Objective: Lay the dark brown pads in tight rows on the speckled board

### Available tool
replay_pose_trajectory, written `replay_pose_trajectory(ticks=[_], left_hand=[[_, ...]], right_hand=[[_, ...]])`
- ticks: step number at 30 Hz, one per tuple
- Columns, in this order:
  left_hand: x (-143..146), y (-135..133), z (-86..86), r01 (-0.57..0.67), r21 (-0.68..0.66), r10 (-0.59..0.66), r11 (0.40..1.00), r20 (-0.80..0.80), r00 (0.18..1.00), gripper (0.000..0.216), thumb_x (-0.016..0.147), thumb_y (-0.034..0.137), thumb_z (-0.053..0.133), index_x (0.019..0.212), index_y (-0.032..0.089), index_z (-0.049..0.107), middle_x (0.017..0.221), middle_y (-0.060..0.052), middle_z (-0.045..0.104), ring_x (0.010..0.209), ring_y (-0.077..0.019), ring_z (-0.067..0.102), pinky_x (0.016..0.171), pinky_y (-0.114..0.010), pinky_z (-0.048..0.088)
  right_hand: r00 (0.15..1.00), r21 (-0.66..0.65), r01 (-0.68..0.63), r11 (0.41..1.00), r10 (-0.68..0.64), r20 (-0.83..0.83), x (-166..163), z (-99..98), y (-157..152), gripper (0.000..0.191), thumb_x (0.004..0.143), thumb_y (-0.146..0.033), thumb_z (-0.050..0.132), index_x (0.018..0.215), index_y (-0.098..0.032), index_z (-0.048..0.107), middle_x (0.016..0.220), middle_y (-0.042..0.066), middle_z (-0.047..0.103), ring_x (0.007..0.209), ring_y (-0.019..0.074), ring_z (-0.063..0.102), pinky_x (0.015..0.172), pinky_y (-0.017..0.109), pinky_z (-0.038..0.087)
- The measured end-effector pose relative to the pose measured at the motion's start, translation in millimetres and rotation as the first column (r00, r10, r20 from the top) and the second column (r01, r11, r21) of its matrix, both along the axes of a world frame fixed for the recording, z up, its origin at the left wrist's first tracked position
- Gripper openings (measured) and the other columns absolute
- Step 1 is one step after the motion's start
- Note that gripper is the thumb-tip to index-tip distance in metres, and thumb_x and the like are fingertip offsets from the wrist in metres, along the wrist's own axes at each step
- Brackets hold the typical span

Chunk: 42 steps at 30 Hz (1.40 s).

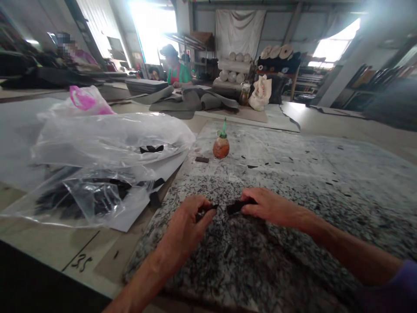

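My left hand (194, 217) is closed over the speckled slab, its thumb and fingers pinched on a small dark scrap (213, 207) whose tip pokes out. Just to the right, my right hand (260, 204) grips a larger black strip of material (235, 207), with its free end pointing toward my left hand. A narrow gap separates the two dark pieces. Beyond the hands stands a round orange-brown bottle (221, 148) with a green nozzle. A small dark brown block (202, 160) lies beside it.
Clear plastic bags (107, 134) with black pieces inside lie at the left. Thin black offcuts (252, 167) are scattered over the slab (293, 152). Grey sheets (192, 101) cover the far table, where a person in green (182, 74) sits. Another person is at far left.
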<state>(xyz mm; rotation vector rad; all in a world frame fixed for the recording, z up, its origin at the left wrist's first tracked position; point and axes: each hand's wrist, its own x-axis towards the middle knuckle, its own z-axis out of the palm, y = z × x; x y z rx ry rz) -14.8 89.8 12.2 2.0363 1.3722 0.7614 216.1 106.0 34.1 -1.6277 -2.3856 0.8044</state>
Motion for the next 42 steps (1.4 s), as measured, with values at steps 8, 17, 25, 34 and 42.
replay_pose_trajectory(ticks=[8, 17, 25, 34, 42], left_hand=[[6, -18, 9.0, 0.016, -0.155, -0.001, 0.988, 0.1, 0.995, 0.018, 0.083, 0.031, 0.049, 0.068, 0.02, 0.05, 0.062, 0.005, 0.05, 0.06, -0.0118, 0.046, 0.055, -0.022, 0.034], [22, -51, 1.4, 0.135, -0.282, -0.087, 0.95, 0.174, 0.981, 0.012, 0.079, 0.025, 0.051, 0.068, 0.019, 0.053, 0.06, 0.004, 0.049, 0.057, -0.0107, 0.044, 0.053, -0.021, 0.031], [29, -53, 9.2, 0.15, -0.391, -0.057, 0.908, 0.239, 0.969, 0.012, 0.078, 0.022, 0.049, 0.066, 0.019, 0.05, 0.058, 0.006, 0.042, 0.056, -0.0094, 0.039, 0.053, -0.021, 0.028], [35, -49, 8.6, 0.166, -0.382, -0.026, 0.909, 0.345, 0.938, 0.02, 0.081, 0.029, 0.048, 0.065, 0.019, 0.043, 0.061, 0.006, 0.038, 0.059, -0.0104, 0.035, 0.055, -0.022, 0.028], [34, -56, 10.6, 0.23, -0.487, -0.015, 0.842, 0.406, 0.914, 0.013, 0.076, 0.024, 0.049, 0.065, 0.019, 0.045, 0.057, 0.006, 0.035, 0.057, -0.0099, 0.033, 0.052, -0.023, 0.025]], right_hand=[[0.976, -0.113, 0.197, 0.974, -0.206, -0.069, 24, 2.9, 2, 0.012, 0.079, -0.028, 0.054, 0.077, -0.016, 0.054, 0.058, -0.001, 0.058, 0.052, 0.0136, 0.056, 0.047, 0.021, 0.037], [0.976, 0.024, 0.211, 0.977, -0.212, 0.057, 22, -7.2, -2, 0.005, 0.074, -0.021, 0.057, 0.072, -0.017, 0.057, 0.074, 0.004, 0.06, 0.073, 0.0195, 0.054, 0.061, 0.026, 0.033], [0.971, -0.056, 0.231, 0.971, -0.234, -0.043, 32, 2.6, 4, 0.022, 0.08, -0.036, 0.049, 0.069, -0.018, 0.054, 0.056, -0.001, 0.052, 0.053, 0.015, 0.05, 0.048, 0.024, 0.032], [0.976, -0.087, 0.195, 0.977, -0.203, -0.082, 40, 23.1, -12, 0.018, 0.079, -0.035, 0.054, 0.073, -0.017, 0.055, 0.056, -0.004, 0.051, 0.052, 0.0124, 0.048, 0.046, 0.022, 0.031], [0.99, -0.003, 0.087, 0.996, -0.086, 0.108, 42, -6.3, -16, 0.007, 0.075, -0.023, 0.057, 0.074, -0.017, 0.056, 0.076, 0.005, 0.059, 0.075, 0.0216, 0.053, 0.064, 0.029, 0.034]])
